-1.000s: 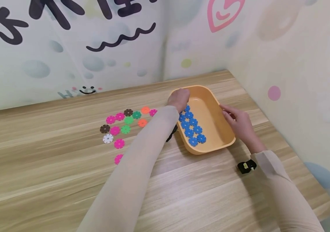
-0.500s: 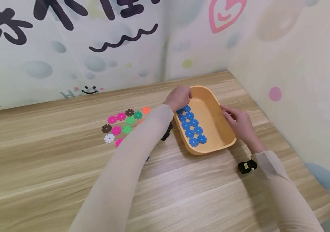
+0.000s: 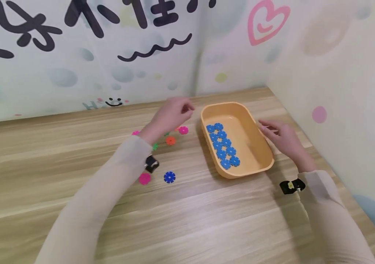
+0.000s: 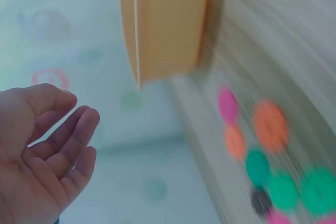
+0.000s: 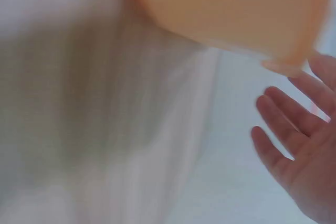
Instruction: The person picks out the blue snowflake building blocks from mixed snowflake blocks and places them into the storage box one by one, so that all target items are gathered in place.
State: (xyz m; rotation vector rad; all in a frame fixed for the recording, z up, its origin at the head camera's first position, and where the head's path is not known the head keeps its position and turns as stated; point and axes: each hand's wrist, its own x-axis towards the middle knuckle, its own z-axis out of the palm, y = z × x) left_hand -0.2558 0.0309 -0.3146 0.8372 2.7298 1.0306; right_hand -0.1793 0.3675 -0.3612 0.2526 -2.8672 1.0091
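Observation:
A yellow-orange plastic basin stands on the table, with several light-blue snowflake discs laid in two rows along its left side. My right hand is at the basin's right rim; in the right wrist view the thumb and index finger pinch that rim, the other fingers spread loosely. To the basin's left, my left hand hovers above the table, fingers loosely bent and nothing in them. Beneath and beside it lie loose discs: an orange disc, a pink disc and green ones partly hidden by the forearm.
A dark-blue disc and another pink disc lie nearer the front on the wooden table. Printed wall coverings close off the back and right. A black wrist camera sits under the left sleeve, another under the right.
My left hand has come out from over the basin's far left corner and moved left above the loose discs. My right hand stays at the right rim. The head view has shifted slightly.

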